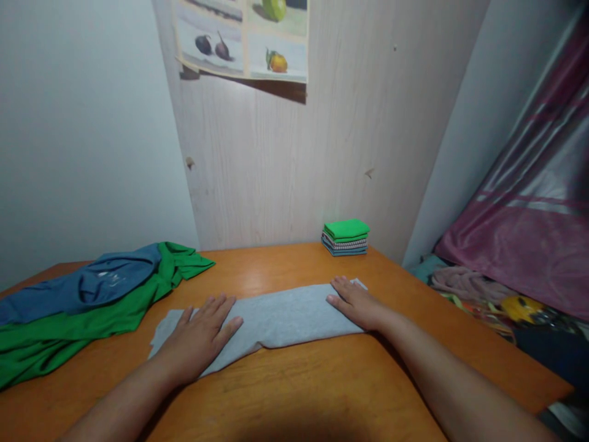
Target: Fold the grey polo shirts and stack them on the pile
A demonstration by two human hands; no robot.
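A grey cloth garment (pixel 285 316), folded into a long strip, lies across the wooden table in front of me. My left hand (pixel 202 337) rests flat on its left end, fingers stretched out and thumb apart. On the right end lies my right hand (pixel 354 301), also flat with its fingers extended. The front edge of the cloth has a small crease near its middle. Parts of both ends are hidden under my hands, so I cannot tell what kind of garment it is.
Blue (pixel 115 276) and green garments (pixel 138 307) lie loosely heaped on the table's left side. A stack of folded clothes (pixel 346 236) stands at the back right of the table (pixel 285 393). Beyond the right edge are a pink curtain (pixel 515 215) and piled fabrics (pixel 464 282).
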